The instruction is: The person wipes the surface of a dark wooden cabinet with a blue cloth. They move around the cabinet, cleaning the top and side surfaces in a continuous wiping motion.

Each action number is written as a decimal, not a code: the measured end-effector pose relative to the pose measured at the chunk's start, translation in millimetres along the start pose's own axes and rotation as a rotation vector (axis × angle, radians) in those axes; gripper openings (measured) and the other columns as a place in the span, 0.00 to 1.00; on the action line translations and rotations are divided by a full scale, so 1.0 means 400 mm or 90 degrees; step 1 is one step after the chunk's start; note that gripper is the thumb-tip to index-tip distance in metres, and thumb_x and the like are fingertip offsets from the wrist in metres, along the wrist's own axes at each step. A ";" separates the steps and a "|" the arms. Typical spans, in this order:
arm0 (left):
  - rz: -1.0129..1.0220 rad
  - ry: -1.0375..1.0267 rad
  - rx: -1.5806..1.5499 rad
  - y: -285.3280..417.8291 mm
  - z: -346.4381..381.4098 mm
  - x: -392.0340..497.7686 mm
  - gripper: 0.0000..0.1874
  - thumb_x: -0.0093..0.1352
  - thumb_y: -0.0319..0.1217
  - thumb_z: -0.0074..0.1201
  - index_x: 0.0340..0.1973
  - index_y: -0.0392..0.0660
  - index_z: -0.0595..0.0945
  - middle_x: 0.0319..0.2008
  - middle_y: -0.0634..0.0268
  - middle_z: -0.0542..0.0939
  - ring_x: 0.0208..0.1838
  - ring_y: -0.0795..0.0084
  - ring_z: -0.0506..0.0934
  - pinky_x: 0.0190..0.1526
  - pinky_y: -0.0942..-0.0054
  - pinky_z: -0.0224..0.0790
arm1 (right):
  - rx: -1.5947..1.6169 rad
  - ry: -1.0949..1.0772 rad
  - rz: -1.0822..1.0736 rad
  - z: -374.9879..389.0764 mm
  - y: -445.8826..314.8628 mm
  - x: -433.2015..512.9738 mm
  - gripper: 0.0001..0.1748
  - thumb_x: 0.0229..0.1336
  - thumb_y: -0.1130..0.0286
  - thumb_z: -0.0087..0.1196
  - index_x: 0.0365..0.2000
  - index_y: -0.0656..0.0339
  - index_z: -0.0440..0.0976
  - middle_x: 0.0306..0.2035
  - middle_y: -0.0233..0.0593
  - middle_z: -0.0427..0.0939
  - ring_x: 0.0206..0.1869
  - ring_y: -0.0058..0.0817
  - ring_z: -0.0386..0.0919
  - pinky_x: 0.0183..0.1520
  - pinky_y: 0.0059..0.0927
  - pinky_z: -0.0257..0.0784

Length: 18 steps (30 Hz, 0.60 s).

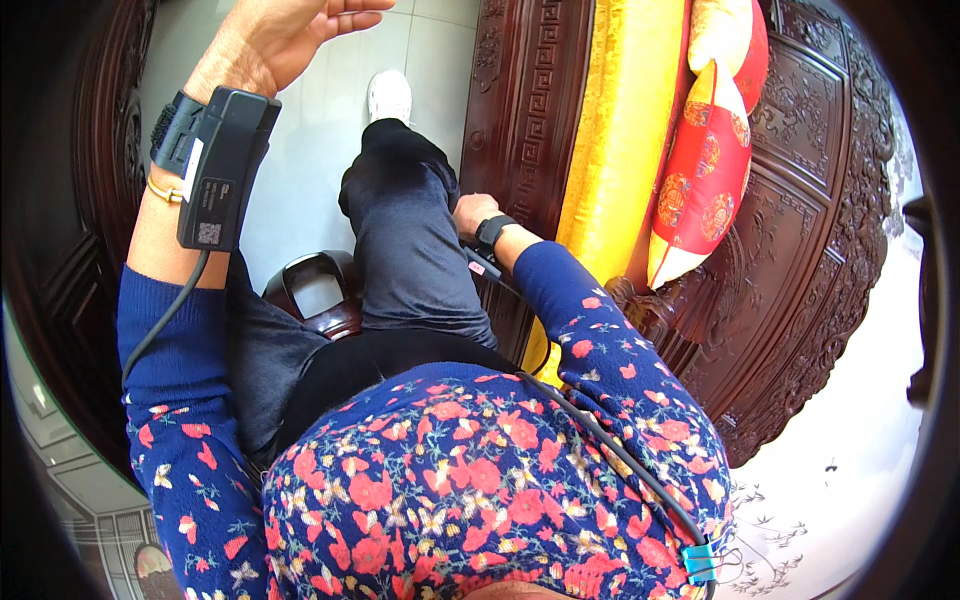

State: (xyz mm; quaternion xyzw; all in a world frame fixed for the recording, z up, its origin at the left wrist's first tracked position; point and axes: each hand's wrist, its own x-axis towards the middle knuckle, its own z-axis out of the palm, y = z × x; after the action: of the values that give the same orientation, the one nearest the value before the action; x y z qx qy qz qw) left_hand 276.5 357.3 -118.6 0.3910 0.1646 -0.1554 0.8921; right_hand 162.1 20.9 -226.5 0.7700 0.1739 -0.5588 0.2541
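My left hand (pixel 300 37) is raised at the top left, its fingers extended to the right; the upper edge cuts it off, so whether it holds anything is hidden. A black box-shaped device (pixel 229 169) is strapped to that wrist, above a gold-coloured bangle (pixel 163 190). Low beside my thigh, against the carved wooden seat front (pixel 517 82), is my right hand (pixel 476 214); its fingers are mostly hidden. That wrist wears a black band (pixel 492 229), with a cable and a small device beneath it. A white shoe (pixel 390 97) stands on the tiled floor.
A yellow seat cushion (pixel 607 135) and red-and-yellow pillows (pixel 701 176) lie on the carved dark wooden sofa (pixel 795 180) at right. More carved furniture (pixel 97 150) stands at left. A glossy dark brown object (pixel 345 311) with an opening is near my legs. Cables run along both arms.
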 end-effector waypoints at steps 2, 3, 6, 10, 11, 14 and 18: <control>0.002 -0.001 0.018 -0.015 -0.015 0.020 0.11 0.68 0.35 0.49 0.38 0.39 0.78 0.32 0.59 0.78 0.35 0.69 0.78 0.39 0.71 0.73 | 0.031 0.130 -0.026 -0.053 0.015 -0.003 0.12 0.48 0.73 0.50 0.33 0.59 0.81 0.39 0.48 0.80 0.42 0.41 0.79 0.40 0.38 0.75; 0.091 -0.043 0.165 -0.019 -0.022 0.028 0.18 0.69 0.42 0.50 0.44 0.41 0.79 0.37 0.62 0.80 0.40 0.74 0.79 0.44 0.78 0.73 | 0.057 0.213 -0.024 -0.088 0.019 -0.011 0.11 0.47 0.74 0.50 0.32 0.60 0.79 0.35 0.49 0.79 0.39 0.44 0.78 0.39 0.41 0.74; 0.045 -0.061 0.191 -0.043 -0.039 0.040 0.16 0.69 0.41 0.48 0.44 0.42 0.78 0.37 0.64 0.80 0.39 0.77 0.79 0.44 0.78 0.72 | 0.176 0.509 -0.096 -0.200 0.034 -0.063 0.14 0.47 0.74 0.49 0.38 0.59 0.74 0.34 0.48 0.77 0.39 0.47 0.75 0.41 0.43 0.72; -0.009 -0.020 0.233 -0.086 -0.036 0.027 0.12 0.68 0.39 0.50 0.39 0.44 0.77 0.33 0.68 0.79 0.35 0.80 0.77 0.40 0.80 0.71 | 0.458 0.809 -0.241 -0.339 0.045 -0.184 0.16 0.49 0.76 0.54 0.42 0.60 0.71 0.32 0.44 0.76 0.33 0.35 0.75 0.35 0.35 0.72; -0.021 -0.009 0.235 -0.096 -0.027 0.018 0.11 0.68 0.38 0.51 0.38 0.44 0.77 0.32 0.68 0.79 0.34 0.80 0.77 0.38 0.80 0.70 | 0.601 0.821 -0.285 -0.354 0.043 -0.227 0.15 0.51 0.76 0.55 0.42 0.60 0.71 0.31 0.40 0.76 0.30 0.27 0.75 0.31 0.29 0.72; -0.025 -0.034 0.199 -0.135 0.002 -0.010 0.13 0.68 0.39 0.51 0.40 0.43 0.77 0.33 0.65 0.79 0.34 0.77 0.77 0.38 0.76 0.69 | 1.098 0.576 -0.443 -0.382 0.038 -0.320 0.14 0.56 0.76 0.53 0.44 0.61 0.70 0.33 0.29 0.75 0.29 0.18 0.74 0.26 0.18 0.69; -0.016 -0.168 0.079 -0.184 0.068 -0.094 0.24 0.71 0.48 0.41 0.53 0.44 0.72 0.46 0.63 0.77 0.47 0.73 0.76 0.49 0.68 0.68 | 1.318 0.426 -0.661 -0.374 -0.011 -0.367 0.15 0.55 0.75 0.55 0.44 0.61 0.70 0.33 0.31 0.75 0.30 0.17 0.74 0.23 0.16 0.68</control>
State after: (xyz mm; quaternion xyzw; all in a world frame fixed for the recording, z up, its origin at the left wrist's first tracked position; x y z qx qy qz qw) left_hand 217.4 295.0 -133.2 0.4193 0.0405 -0.2264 0.8783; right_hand 228.9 114.3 -51.0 0.5538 -0.0105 -0.2419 -0.7967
